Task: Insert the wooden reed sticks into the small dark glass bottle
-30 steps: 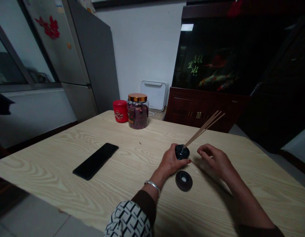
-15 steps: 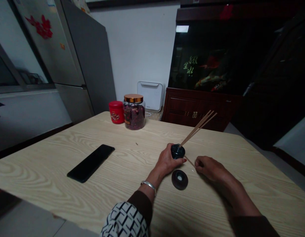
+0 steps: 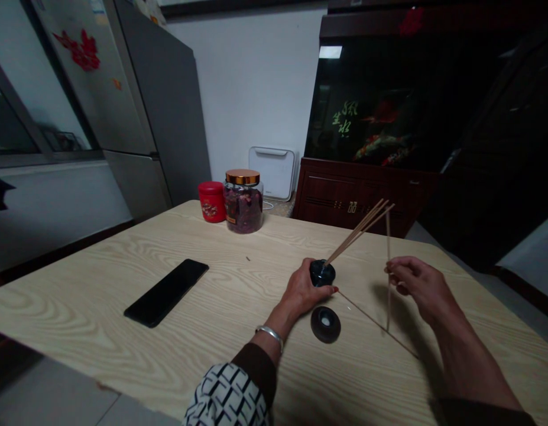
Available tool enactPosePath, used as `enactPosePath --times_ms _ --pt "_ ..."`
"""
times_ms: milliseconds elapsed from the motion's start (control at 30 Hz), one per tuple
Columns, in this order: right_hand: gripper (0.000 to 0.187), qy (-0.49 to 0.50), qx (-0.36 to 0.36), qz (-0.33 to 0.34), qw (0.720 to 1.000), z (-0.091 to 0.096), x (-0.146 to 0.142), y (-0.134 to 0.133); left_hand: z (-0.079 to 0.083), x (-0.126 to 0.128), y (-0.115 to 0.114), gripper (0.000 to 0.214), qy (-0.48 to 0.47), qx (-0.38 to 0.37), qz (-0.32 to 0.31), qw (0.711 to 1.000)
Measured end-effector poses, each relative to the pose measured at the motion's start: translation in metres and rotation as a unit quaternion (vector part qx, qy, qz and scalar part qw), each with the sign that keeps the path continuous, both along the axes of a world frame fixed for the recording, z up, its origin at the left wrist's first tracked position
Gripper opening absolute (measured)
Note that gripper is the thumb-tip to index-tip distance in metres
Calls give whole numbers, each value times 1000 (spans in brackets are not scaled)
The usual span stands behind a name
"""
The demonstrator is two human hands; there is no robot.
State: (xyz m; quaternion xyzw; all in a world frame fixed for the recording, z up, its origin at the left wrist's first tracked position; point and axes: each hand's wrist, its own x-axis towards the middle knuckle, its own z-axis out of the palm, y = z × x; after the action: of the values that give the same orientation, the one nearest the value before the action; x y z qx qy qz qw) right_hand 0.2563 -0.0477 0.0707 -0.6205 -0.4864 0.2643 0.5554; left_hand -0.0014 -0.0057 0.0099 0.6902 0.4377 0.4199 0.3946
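My left hand [image 3: 301, 289] is wrapped round a small dark glass bottle [image 3: 323, 273] that looks like a reed diffuser. Several thin brown sticks [image 3: 360, 231] stand in its mouth, leaning to the right. To the right of the bottle, my right hand [image 3: 421, 283] pinches a single diffuser stick [image 3: 388, 305], held near upright above the table. Another stick [image 3: 366, 313] lies slantwise on the tabletop between the hands. A dark round cap [image 3: 326, 324] with a pale centre rests just in front of the bottle.
The wooden table [image 3: 100, 278] bears a black phone [image 3: 167, 293] on the left. Towards its back stand a red canister [image 3: 211, 202] and a jar with a copper-coloured lid [image 3: 243, 204]. Behind are a fridge [image 3: 167, 100] and a fish tank [image 3: 371, 118].
My right hand has risen and moved right, and the stick in it now stands near upright. More of the stick lying on the table shows. My left hand keeps its hold on the bottle.
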Motion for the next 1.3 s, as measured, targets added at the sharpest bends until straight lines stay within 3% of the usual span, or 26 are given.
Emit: enactPosePath --times_ms 100,233,467,700,900,1167,1300 --pt "34 234 51 13 971 11 -9 -4 -1 0 0 66 -2 4 -2 1000" --pt "31 324 96 24 941 18 -37 -6 0 0 0 66 -8 0 -5 1000" --pt "22 172 229 -6 958 19 -65 -9 4 0 -3 66 1 -9 -4 1000" --pt "19 21 273 -15 962 30 -90 -18 0 1 -1 66 4 -1 -3 1000" --pt "20 -18 236 39 971 24 -95 -10 -1 1 0 67 7 1 -1 1000" --pt "28 -146 133 81 977 5 -107 5 -1 2 1 64 11 -1 1 1000" --pt "29 -171 93 78 978 0 -92 3 -1 2 0 66 9 -2 0 1000"
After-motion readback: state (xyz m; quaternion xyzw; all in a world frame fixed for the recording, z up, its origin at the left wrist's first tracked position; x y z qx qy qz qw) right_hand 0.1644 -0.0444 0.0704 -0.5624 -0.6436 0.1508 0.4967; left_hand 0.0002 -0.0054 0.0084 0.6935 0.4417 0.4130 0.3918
